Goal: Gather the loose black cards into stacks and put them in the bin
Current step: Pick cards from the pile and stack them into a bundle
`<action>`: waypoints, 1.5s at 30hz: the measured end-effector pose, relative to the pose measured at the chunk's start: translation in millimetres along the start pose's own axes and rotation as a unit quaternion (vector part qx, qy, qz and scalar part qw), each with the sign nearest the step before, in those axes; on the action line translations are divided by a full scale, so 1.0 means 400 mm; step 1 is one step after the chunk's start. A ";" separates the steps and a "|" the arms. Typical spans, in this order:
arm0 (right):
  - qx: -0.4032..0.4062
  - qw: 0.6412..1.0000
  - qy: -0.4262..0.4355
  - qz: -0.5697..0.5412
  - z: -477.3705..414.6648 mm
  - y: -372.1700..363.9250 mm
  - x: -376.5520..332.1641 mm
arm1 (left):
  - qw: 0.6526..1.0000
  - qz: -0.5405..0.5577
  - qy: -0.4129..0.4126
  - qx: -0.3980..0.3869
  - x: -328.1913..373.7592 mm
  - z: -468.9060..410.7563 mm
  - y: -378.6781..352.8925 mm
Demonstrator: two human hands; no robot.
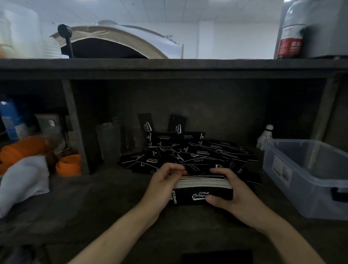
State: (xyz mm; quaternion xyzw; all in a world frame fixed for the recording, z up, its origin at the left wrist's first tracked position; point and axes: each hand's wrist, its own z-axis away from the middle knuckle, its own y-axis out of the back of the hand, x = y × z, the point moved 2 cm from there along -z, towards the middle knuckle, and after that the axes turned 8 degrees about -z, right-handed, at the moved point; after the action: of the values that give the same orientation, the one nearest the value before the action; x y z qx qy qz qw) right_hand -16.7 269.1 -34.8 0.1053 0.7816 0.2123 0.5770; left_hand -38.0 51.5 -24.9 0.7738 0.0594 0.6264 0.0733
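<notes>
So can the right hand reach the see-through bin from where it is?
Probably yes. The bin sits just to the right of the right hand, its top is open, and nothing stands between them. That hand and the left hand both grip the stack of cards.

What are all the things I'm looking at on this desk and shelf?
stack of cards: one, black with white edges, held in front of the heap
loose cards: many, black, heaped at the back of the desk, a few leaning upright
bin: one, clear plastic, right of the heap
shuttlecock: one, white, behind the bin
orange cups: at least two, left compartment
bottle: one, clear with red label, top shelf, right
left hand: grips the stack's left end
right hand: grips the stack's right end, thumb on its front
</notes>
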 end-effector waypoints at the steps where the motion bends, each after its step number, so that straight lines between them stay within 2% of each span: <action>1: 0.001 1.000 0.004 0.001 0.000 -0.001 0.001 | 1.000 0.010 0.000 0.000 -0.001 0.002 -0.014; 4: 0.009 1.000 0.003 -0.003 -0.001 -0.001 0.002 | 0.995 0.086 0.044 0.027 0.001 -0.003 -0.021; 8: 0.022 1.000 0.015 -0.003 0.000 0.000 0.001 | 0.997 0.011 0.065 -0.029 0.012 -0.014 -0.026; 11: 0.024 0.999 0.037 0.002 0.003 -0.004 -0.003 | 0.996 0.017 0.085 -0.019 0.015 -0.018 -0.024; 17: 0.023 0.999 0.046 -0.006 0.007 -0.002 -0.006 | 0.996 -0.015 0.073 -0.044 0.022 -0.018 -0.004; 19: 0.017 0.999 0.041 -0.009 0.005 -0.002 -0.007 | 0.994 -0.104 0.031 0.019 0.018 -0.057 0.043; 20: 0.017 0.999 0.039 -0.011 0.004 -0.001 -0.006 | 0.976 -0.213 0.010 0.045 0.009 -0.084 0.069; 22: 0.017 0.999 0.033 -0.022 0.006 0.002 -0.003 | 0.900 -0.433 0.030 0.045 -0.019 -0.130 0.109; 23: 0.015 0.999 0.031 -0.031 0.008 0.002 -0.003 | 0.873 -0.482 0.067 0.036 -0.036 -0.149 0.125; 24: 0.013 0.999 0.030 -0.040 0.010 0.003 -0.004 | 0.862 -0.496 0.104 0.029 -0.051 -0.169 0.138; 26: 0.009 0.998 0.032 -0.052 0.011 0.004 -0.006 | 0.860 -0.487 0.148 0.027 -0.069 -0.208 0.155; 28: 0.009 0.998 0.036 -0.059 0.010 0.003 -0.005 | 0.870 -0.466 0.159 0.034 -0.069 -0.234 0.160; 32: 0.008 0.996 0.035 -0.079 0.006 0.004 -0.004 | 0.886 -0.443 0.136 0.001 -0.079 -0.269 0.143; 37: 0.008 0.995 0.030 -0.090 0.006 0.006 -0.005 | 0.928 -0.349 0.118 -0.049 -0.096 -0.284 0.114; 39: 0.007 0.995 0.029 -0.097 0.006 0.005 -0.006 | 0.921 -0.364 0.120 -0.061 -0.065 -0.254 0.101; 42: 0.009 0.995 0.029 -0.097 0.008 0.005 -0.004 | 0.871 -0.475 0.117 -0.039 -0.040 -0.224 0.088; 43: 0.011 0.995 0.029 -0.095 0.010 0.006 -0.004 | 0.869 -0.479 0.117 -0.037 -0.038 -0.220 0.087; 45: 0.016 0.996 0.030 -0.088 0.012 0.006 -0.005 | 0.892 -0.430 0.128 -0.051 -0.047 -0.218 0.094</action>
State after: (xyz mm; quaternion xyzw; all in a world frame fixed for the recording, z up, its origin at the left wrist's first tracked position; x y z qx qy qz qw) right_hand -11.6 271.3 -33.2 0.0386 0.8079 0.1509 0.5683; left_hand -127.3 14.7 -18.0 0.5810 0.3630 0.6292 0.3671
